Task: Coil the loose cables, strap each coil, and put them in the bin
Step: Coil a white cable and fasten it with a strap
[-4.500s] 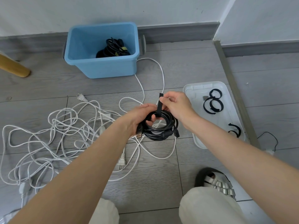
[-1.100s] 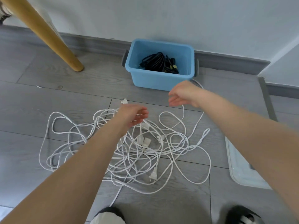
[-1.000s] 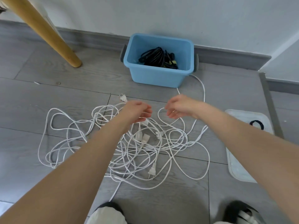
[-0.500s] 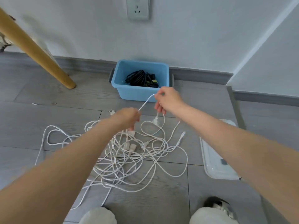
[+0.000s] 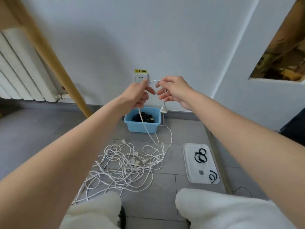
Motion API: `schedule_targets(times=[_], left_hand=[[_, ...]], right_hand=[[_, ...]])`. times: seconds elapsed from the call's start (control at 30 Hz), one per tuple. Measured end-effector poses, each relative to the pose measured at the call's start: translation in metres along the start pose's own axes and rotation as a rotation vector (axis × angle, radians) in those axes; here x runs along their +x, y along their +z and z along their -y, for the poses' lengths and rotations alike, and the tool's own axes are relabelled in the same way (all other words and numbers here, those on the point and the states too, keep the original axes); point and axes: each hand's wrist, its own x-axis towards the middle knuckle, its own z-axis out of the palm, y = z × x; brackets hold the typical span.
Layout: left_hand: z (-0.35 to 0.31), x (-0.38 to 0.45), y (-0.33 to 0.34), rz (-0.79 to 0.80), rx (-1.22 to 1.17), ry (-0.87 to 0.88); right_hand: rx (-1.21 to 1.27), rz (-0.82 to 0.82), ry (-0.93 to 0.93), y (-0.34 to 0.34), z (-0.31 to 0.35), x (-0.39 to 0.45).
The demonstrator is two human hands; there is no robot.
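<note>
Two hands are working one white cable [image 5: 149, 134] up in front of the wall. We are gripping it in our left hand [image 5: 137, 95], fingers curled round the strand, and pinching it with our right hand [image 5: 171, 90], whose other fingers are spreading loosely. The hands are sitting close together, almost touching, with a short arc of cable bridging between them. The plug [image 5: 164, 110] is dangling just below our right hand. From our left fist the cable is dropping past the front of the bin [image 5: 142, 127] and running into the tangle [image 5: 125, 166] of white cable lying on the grey floor [image 5: 33, 138] between our knees and the bin.

The blue bin is standing against the wall, holding black coils [image 5: 142, 116]. To the right of the tangle, a white tray [image 5: 189, 164] is lying on the floor, carrying black straps [image 5: 200, 157]. A socket [image 5: 140, 77] is showing on the wall just behind our left hand, with a radiator [image 5: 21, 70] and a wooden leg [image 5: 54, 63] off to the left.
</note>
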Motion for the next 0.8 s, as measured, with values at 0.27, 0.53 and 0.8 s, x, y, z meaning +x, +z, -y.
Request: schedule_targets(times=[0.27, 0.53, 0.8], left_hand=[[0.038, -0.055, 0.025, -0.044, -0.143, -0.149], [0.023, -0.049, 0.020, 0.013, -0.674, -0.117], [0.021, -0.071, 0.020, 0.509, -0.606, -0.363]], right_hand=[[0.141, 0.154, 0.065, 0.039, -0.041, -0.078], [-0.097, 0.700, 0.014, 0.030, -0.048, -0.102], [-0.687, 0.543, -0.051, 0.003, -0.057, -0.080]])
